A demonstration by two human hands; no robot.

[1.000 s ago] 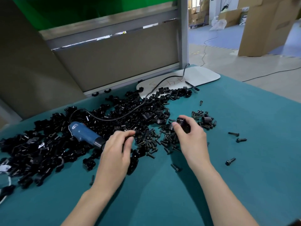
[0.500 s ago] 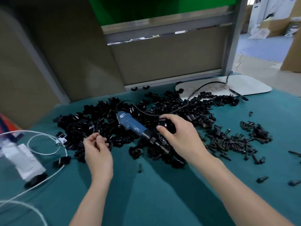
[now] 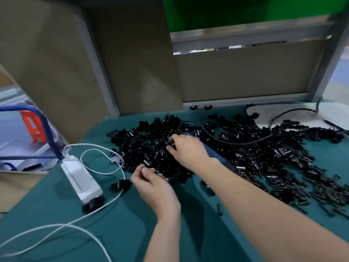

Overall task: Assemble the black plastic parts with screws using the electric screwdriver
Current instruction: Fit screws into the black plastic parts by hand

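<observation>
Left hand (image 3: 154, 188) near body, fingers (image 3: 149, 172) curled inward; right hand (image 3: 188, 150) extended forward, fingers bent down.

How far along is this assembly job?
No finished piece is recognisable: the black plastic parts lie in a loose heap. The left hand and right hand are picking at it. The blue electric screwdriver lies unheld under the right wrist, so driving the loose black screws seemingly remains.
</observation>
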